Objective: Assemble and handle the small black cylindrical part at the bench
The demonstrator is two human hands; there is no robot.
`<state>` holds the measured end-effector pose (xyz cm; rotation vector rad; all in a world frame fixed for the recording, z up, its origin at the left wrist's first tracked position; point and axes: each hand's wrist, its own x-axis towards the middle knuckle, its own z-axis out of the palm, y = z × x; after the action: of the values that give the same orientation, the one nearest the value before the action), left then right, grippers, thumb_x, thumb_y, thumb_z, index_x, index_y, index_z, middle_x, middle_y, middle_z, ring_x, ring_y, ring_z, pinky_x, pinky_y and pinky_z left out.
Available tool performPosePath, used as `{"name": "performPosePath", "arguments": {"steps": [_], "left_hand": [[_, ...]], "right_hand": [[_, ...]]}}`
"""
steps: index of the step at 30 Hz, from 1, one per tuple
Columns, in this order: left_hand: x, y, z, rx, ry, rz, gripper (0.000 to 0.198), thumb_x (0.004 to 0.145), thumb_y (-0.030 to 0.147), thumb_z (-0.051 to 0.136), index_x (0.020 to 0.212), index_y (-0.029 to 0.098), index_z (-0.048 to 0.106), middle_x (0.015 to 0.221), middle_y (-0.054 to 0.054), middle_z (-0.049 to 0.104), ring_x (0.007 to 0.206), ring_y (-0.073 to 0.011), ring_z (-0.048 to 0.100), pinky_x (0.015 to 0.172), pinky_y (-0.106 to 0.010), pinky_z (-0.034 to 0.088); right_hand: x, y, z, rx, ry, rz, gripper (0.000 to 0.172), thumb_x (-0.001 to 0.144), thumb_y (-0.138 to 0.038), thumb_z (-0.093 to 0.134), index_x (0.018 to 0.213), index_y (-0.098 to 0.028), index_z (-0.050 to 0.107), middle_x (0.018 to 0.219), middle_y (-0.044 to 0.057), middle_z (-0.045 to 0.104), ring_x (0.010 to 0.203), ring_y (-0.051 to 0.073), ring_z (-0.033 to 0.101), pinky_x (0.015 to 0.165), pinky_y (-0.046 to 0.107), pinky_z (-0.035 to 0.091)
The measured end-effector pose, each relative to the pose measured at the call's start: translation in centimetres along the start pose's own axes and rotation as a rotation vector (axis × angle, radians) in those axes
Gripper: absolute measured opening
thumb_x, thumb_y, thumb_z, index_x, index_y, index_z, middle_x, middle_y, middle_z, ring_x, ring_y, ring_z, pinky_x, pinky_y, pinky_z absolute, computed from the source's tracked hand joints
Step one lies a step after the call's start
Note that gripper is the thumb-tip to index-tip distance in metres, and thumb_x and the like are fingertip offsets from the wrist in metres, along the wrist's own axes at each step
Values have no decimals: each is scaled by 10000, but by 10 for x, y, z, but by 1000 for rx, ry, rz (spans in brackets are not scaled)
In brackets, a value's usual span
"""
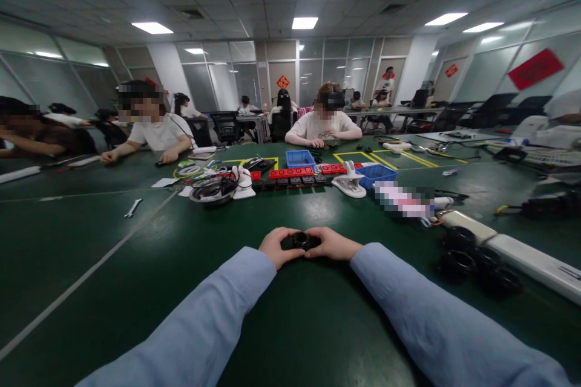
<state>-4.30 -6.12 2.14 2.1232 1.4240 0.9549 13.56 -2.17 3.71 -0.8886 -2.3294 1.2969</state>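
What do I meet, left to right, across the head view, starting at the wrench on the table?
Wrench, bowl of cables, left hand, round black part, right hand, pile of black rings.

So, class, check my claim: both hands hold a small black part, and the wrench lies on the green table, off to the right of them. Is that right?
Not quite: the head view shows the wrench on the green table off to the left, with the left hand and right hand holding the small black part.
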Motion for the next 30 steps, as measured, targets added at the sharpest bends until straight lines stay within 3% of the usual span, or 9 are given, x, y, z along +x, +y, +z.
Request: {"name": "performPosePath", "arguments": {"steps": [4,9,13,16,18,21,24,26,30], "left_hand": [[-2,7,7,110,101,-81,396,553,384,634,891,187,571,811,-26,558,776,-166,510,693,-278,397],[1,14,17,260,269,-215,375,569,406,610,852,163,565,793,-40,566,757,-171,515,678,-282,387],[9,14,20,297,321,-267,362,567,384,610,844,155,566,801,-52,575,762,-180,522,687,-296,391],[12,9,19,238,292,-231,345,566,337,611,851,149,564,807,-54,571,757,-171,525,690,-290,403],[11,3,16,144,218,-163,338,569,290,608,871,146,559,821,-50,569,762,-159,526,698,-274,411],[8,-6,10,19,72,-72,366,561,247,612,908,146,551,861,-48,569,799,-157,526,729,-269,414],[4,-10,3,-8,-12,-14,361,559,240,616,906,159,555,889,-47,564,841,-170,517,762,-287,405],[2,-8,1,19,-29,37,349,557,243,621,892,168,561,880,-44,554,851,-177,509,774,-300,399],[2,-1,0,72,-26,115,391,547,353,640,890,182,565,872,-46,528,867,-191,493,794,-326,389]], "right_hand": [[4,9,9,-122,183,27,347,526,-323,648,783,-129,519,667,-16,522,613,97,462,535,204,347],[10,6,28,-503,492,144,270,589,-360,578,725,-147,482,686,21,523,618,120,456,525,221,304],[12,-6,40,-697,587,245,217,657,-337,497,754,-143,490,756,78,548,722,184,492,622,285,327],[9,-9,41,-672,616,232,266,660,-343,494,831,-139,495,848,101,545,813,219,491,690,332,334],[4,-9,36,-563,564,121,368,632,-346,533,939,-150,478,926,92,534,867,215,483,731,338,340],[-3,-6,22,-316,311,-62,542,569,-276,607,1070,-173,429,995,59,525,897,181,484,765,304,356],[-6,-3,9,-114,75,-53,490,584,-189,590,1055,-142,462,912,40,558,826,149,510,732,273,383],[-6,-3,6,-58,20,-42,433,605,-180,575,1027,-126,490,862,33,567,784,138,515,713,265,391],[-3,-1,6,-94,38,-90,379,598,-224,601,956,-122,532,841,27,566,754,136,508,694,259,392]]}}
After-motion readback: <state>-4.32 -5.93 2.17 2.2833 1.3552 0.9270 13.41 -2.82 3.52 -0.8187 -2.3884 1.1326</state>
